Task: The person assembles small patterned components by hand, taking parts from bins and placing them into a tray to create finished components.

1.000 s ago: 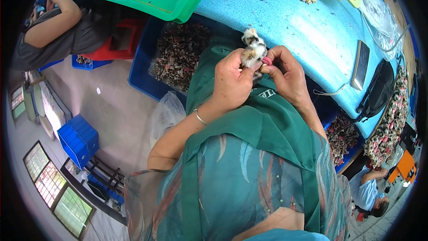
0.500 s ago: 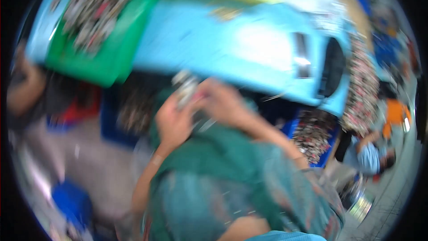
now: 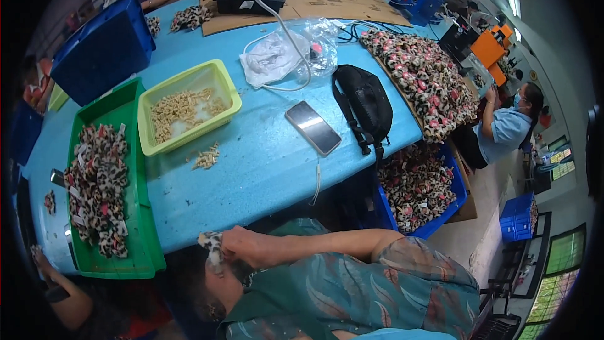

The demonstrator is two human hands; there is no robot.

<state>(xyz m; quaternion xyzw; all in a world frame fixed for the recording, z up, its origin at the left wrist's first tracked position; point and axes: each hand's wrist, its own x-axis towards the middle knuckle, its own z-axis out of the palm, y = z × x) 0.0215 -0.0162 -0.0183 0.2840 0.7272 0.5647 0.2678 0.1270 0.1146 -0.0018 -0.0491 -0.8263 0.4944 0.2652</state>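
Note:
Close to my body, below the table's front edge, I have a small black-and-white spotted plush piece in my hands. My left hand is closed round its lower part, with some fingers hidden behind it. From the right, my right hand presses closed fingers against the plush; its fingertips are partly hidden. To the left lies a green tray heaped with similar spotted plush pieces. A yellow basket beside it contains small tan peg-like pieces, and a few more lie loose in front.
On the blue table lie a phone, a black bag and a clear plastic bag. A blue crate stands behind the green tray. Plush pieces fill a blue bin at right. Co-workers sit around, one hand at far left.
My view has swung up and to the right, so more of the table shows and my hands sit lower. The spotted plush is in my hands in both frames.

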